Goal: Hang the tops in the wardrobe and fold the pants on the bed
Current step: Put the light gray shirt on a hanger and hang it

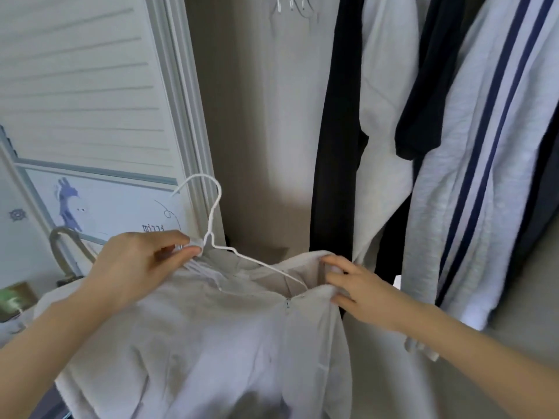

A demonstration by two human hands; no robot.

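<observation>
A pale grey zip-up top (211,334) hangs between my hands in front of the open wardrobe (266,146). A white wire hanger (211,219) sits in its neck opening, hook pointing up, its right arm running inside the collar. My left hand (136,267) pinches the collar's left side right at the hanger's neck. My right hand (360,291) grips the collar's right edge beside the top of the zip. The hanger's left arm is hidden under fabric.
Hung clothes fill the wardrobe's right side: a black garment (335,146), a white one (384,131), a light grey top with navy stripes (484,176). Empty white hangers (290,4) hang at the top. The slatted white wardrobe door (84,86) stands at left.
</observation>
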